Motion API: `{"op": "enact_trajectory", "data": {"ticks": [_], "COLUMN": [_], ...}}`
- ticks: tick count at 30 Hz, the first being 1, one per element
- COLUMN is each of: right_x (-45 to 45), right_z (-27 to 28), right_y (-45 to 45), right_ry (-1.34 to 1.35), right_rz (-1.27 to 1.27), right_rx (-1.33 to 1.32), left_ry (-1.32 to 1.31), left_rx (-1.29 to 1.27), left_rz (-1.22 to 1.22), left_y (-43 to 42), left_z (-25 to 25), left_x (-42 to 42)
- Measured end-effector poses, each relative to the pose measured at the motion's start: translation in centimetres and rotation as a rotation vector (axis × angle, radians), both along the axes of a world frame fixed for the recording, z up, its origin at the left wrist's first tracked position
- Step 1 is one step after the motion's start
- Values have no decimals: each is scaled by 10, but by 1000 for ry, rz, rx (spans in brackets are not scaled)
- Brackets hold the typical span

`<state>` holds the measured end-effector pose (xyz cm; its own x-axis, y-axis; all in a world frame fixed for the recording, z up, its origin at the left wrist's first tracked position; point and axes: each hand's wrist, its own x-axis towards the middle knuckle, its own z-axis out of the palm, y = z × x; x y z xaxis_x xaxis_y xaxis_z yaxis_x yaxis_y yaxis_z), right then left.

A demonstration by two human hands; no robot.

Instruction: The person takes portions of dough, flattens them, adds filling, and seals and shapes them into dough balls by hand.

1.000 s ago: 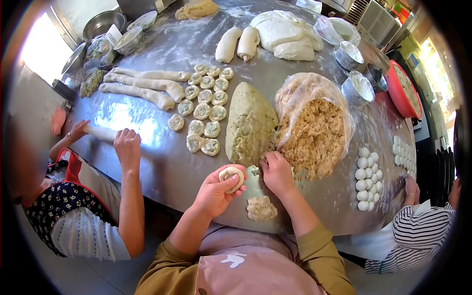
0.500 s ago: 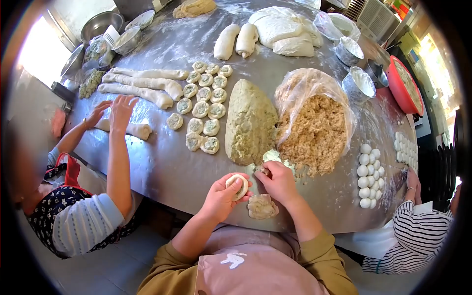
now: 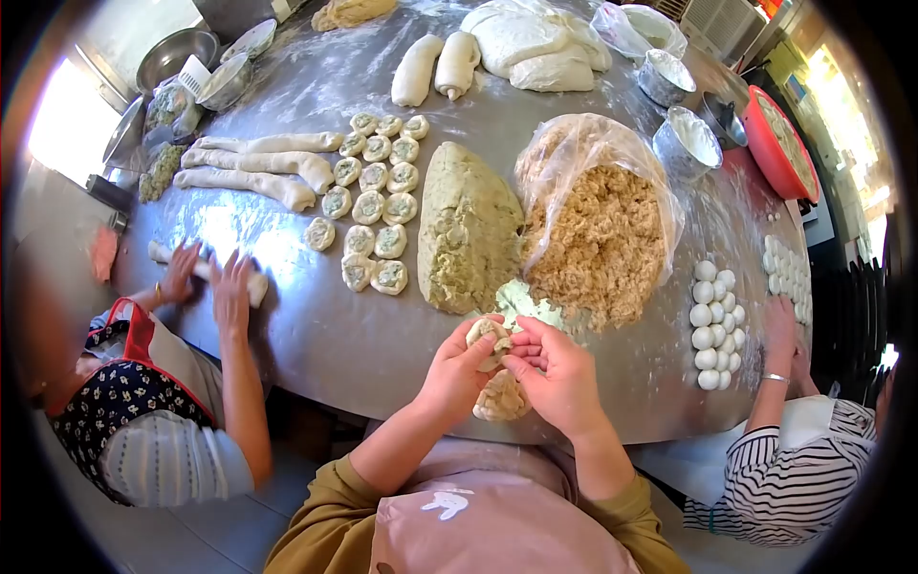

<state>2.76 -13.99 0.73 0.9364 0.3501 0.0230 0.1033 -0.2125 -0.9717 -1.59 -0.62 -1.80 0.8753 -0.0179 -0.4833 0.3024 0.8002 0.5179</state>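
Note:
My left hand (image 3: 453,380) is closed round a small dough round (image 3: 484,331) above the table's front edge. My right hand (image 3: 564,375) meets it from the right, thumb and fingers pinched at the dough's side on what looks like a bit of filling. Under both hands lies a pale dough lump (image 3: 500,398), partly hidden. Just beyond them are a greenish filling mound (image 3: 463,234) and a crumbly brown filling (image 3: 602,249) with clear plastic over its far part. Several filled dough rounds (image 3: 368,206) stand in rows to the left.
At left, a co-worker's hands (image 3: 229,287) press a dough roll (image 3: 256,285); dough strips (image 3: 239,179) lie beyond. At right are white balls (image 3: 706,338) and another person's hand (image 3: 779,330). Farther back sit a big dough mass (image 3: 535,48), metal bowls (image 3: 687,143) and a red basin (image 3: 765,143).
My right hand has come from the filling's edge to the dough round in my left hand. The left co-worker's hands have come down onto the roll. The view has shifted slightly.

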Motion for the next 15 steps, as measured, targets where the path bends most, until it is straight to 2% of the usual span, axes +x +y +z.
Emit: {"op": "enact_trajectory", "data": {"ticks": [2,3,5,6,7,9,12,15], "right_x": [0,0,1,-1,-2,-4,-1,15], "right_z": [-4,-6,-8,-4,-6,-4,-6,-5], "right_y": [-5,-6,-6,-2,0,5,-1,-29], "right_ry": [31,-37,-177,-305,-302,-334,-141,-257], "right_rz": [-7,4,17,-22,-22,18,75,-133], "right_rx": [40,-14,-131,-197,-212,-218,0,-136], "left_ry": [0,-39,-95,-128,-161,-154,-57,-11], "left_rx": [-4,-38,215,230,243,193,76,93], "left_rz": [20,21,-51,-60,-72,-74,-33,-99], "left_y": [-1,-4,-7,-7,-5,-5,-3,-1], "left_z": [-3,-8,-8,-10,-14,-11,-3,-5], "left_x": [0,-1,-2,-4,-6,-5,-6,-9]}}
